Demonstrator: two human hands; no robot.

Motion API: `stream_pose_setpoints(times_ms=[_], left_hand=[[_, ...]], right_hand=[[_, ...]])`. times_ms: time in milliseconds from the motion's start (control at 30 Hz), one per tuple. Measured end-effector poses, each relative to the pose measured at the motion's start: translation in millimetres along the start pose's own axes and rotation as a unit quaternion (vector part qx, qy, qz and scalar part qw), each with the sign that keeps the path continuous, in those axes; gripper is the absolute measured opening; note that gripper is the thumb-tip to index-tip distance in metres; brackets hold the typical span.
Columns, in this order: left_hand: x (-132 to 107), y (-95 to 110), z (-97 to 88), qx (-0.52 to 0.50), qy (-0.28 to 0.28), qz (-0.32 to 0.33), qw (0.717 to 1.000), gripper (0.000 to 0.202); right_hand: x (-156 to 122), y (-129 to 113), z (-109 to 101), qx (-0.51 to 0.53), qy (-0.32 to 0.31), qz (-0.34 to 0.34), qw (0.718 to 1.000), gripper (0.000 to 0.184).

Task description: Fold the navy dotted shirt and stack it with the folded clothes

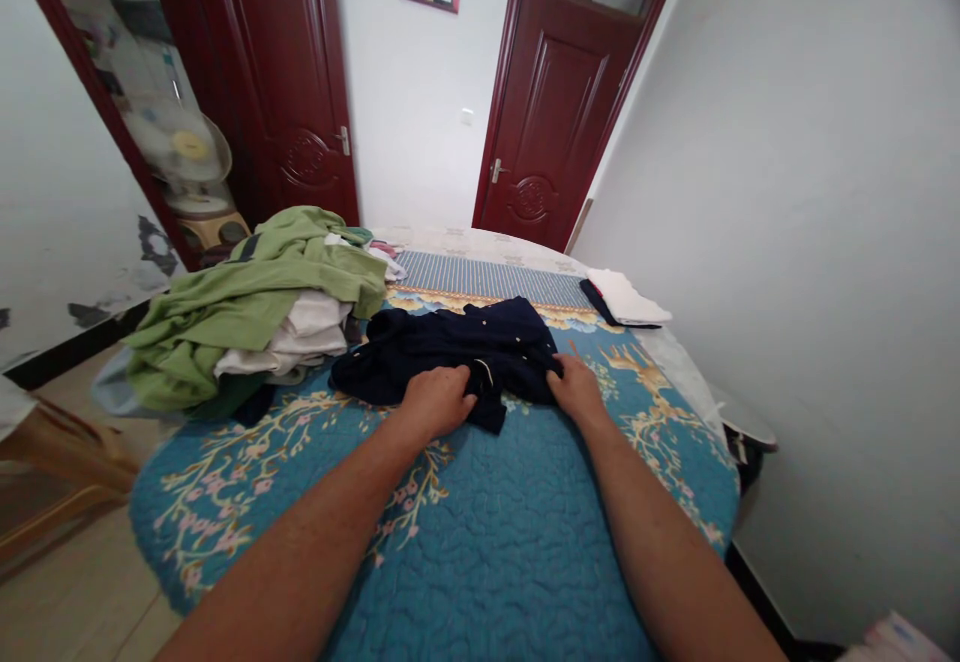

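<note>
A crumpled navy garment with small pale buttons (450,352) lies on a teal floral quilt (480,562) covering the bed. My left hand (437,400) is curled on the garment's near edge, with its fingers gathering the dark cloth. My right hand (576,389) rests at the garment's right edge, its fingertips on or just under the cloth. The garment's underside and the exact hold of my right fingers are hidden.
A heap of green and white clothes (255,317) sits left on the bed. Folded white and dark cloth (626,297) lies at the far right. A wall runs along the right side, with a wooden chair (60,462) at left and doors ahead.
</note>
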State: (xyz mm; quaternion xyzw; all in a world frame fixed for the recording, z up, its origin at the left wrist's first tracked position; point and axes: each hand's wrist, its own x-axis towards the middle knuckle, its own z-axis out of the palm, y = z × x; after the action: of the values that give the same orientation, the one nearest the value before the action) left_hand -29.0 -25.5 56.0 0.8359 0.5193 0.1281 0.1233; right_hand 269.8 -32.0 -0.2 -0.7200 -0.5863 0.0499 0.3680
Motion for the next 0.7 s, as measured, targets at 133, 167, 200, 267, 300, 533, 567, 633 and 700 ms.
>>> stream_pose_setpoints(times_ms=[133,167,200,267,300,533,567,633,700], left_hand=[[-2.9,-9.8,-13.7,-0.151,-0.141,0.135,0.969,0.008],[-3.9,-13.7,-21.7,-0.215,-0.189,0.170,0.943,0.008],[-5.0,-17.2,-29.5,-0.279,-0.235,0.197,0.910,0.011],[-7.4,-21.3,-41.1,-0.383,-0.304,0.225,0.843,0.022],[-8.6,-21.6,-43.6,-0.416,-0.329,0.226,0.817,0.026],[-7.4,-6.6,-12.4,-0.441,-0.450,0.159,0.760,0.035],[-5.1,-6.6,-8.0,-0.440,-0.436,0.151,0.771,0.035],[0.7,-10.0,-3.8,-0.442,-0.368,0.134,0.807,0.031],[6.5,-16.1,-5.2,-0.446,-0.267,0.105,0.848,0.027]], right_hand=[[11.5,8.2,-2.9,0.209,0.062,0.137,0.966,0.016],[14.9,11.4,-5.1,0.277,0.092,0.172,0.941,0.013],[18.1,15.2,-7.6,0.340,0.123,0.207,0.909,0.013],[23.5,23.3,-12.5,0.440,0.178,0.272,0.837,0.014],[25.4,27.4,-14.6,0.482,0.198,0.300,0.799,0.016],[31.4,47.2,-23.0,0.585,0.272,0.284,0.710,0.034],[31.8,48.3,-25.4,0.588,0.274,0.277,0.709,0.036],[31.2,48.1,-31.8,0.598,0.249,0.271,0.712,0.040],[27.1,43.5,-39.5,0.617,0.177,0.258,0.723,0.039]])
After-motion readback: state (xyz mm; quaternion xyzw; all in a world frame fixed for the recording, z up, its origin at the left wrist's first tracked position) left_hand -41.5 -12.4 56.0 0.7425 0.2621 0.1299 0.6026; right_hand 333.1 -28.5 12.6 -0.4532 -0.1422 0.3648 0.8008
